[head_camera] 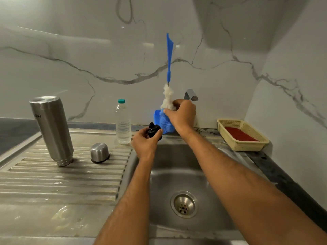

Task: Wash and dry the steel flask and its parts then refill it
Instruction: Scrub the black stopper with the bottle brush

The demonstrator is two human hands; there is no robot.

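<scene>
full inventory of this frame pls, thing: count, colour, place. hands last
steel flask: 1, silver, upside down on the drainboard, left
steel cup lid: 1, silver, mouth down on the drainboard beside the flask
water bottle: 1, clear with teal cap, upright behind the drainboard
black stopper: 1, black, over the sink's back edge
bottle brush: 1, blue handle, white bristles, upright in the blue holder
blue holder: 1, blue, behind the sink
tap: 1, chrome, on the wall
basket: 1, cream, red pad inside, right counter
sink: 1, steel, centre
left hand: holds the stopper
right hand: grips the brush bristles
</scene>
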